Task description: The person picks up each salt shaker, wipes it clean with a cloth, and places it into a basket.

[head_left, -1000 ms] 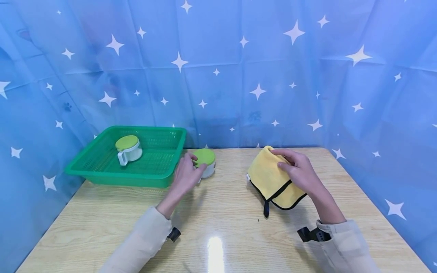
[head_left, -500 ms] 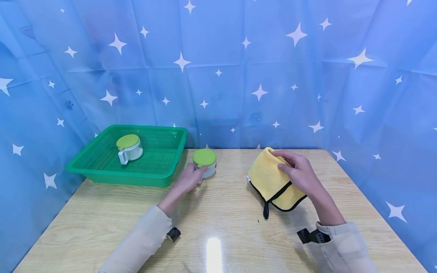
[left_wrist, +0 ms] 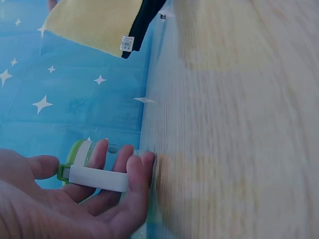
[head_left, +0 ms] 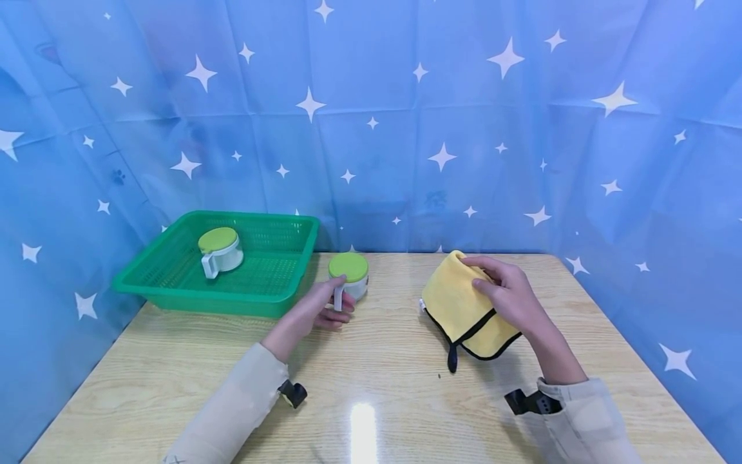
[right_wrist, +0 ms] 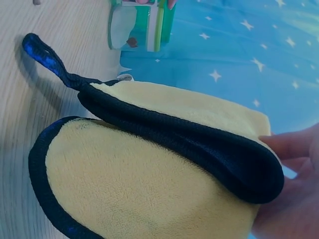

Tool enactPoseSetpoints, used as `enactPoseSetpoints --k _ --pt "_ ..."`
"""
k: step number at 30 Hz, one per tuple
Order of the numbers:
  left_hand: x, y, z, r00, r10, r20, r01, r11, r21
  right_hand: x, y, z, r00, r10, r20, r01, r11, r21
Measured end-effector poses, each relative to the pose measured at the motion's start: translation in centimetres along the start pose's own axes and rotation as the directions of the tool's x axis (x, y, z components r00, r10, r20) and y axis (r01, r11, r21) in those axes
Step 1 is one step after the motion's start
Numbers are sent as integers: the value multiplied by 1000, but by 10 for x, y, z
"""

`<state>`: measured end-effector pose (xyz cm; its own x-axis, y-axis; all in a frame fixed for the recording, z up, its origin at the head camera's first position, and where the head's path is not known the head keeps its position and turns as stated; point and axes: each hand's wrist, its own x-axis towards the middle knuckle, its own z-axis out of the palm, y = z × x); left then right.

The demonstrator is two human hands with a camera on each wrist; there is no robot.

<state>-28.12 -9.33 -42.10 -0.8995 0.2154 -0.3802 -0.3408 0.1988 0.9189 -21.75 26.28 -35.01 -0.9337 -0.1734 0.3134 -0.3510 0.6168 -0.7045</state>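
Note:
A clear seasoning jar with a green lid (head_left: 349,265) and a white handle (left_wrist: 97,179) stands on the table, right of the basket. My left hand (head_left: 313,309) has its fingers curled through and round that handle, the thumb at the lid's small green tab. Over on the right, my right hand (head_left: 510,293) pinches the top of a yellow cloth (head_left: 458,296) with black edging and a black hanging loop (right_wrist: 47,57). The cloth hangs folded, its lower edge at the tabletop. The right fingertips are partly hidden behind the cloth.
A green plastic basket (head_left: 203,303) stands at the back left, with a second green-lidded jar (head_left: 223,254) inside it. The wooden table (head_left: 406,399) ends at a blue star-patterned curtain (head_left: 371,148) behind.
My left hand has shifted from the jar's lid side down to its handle, and its fingers now go round the handle. The right hand and cloth stay put.

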Motion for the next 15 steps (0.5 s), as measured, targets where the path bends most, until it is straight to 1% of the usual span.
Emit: enactPoseSetpoints --k 3,6,9,15 --pt "1 -1 -1 999 17 31 -15 997 -79 0 -1 -1 1000 9 0 -9 1000 6" --pt "2 -2 -1 998 36 43 -31 992 -119 0 -1 -1 1000 14 3 -14 1000 13" --pt "3 -2 -1 998 48 39 -43 992 -121 0 -1 -1 1000 11 3 -11 1000 21" --pt "3 -1 1 999 49 18 -46 990 -130 0 -2 -1 1000 10 -8 -10 1000 23"
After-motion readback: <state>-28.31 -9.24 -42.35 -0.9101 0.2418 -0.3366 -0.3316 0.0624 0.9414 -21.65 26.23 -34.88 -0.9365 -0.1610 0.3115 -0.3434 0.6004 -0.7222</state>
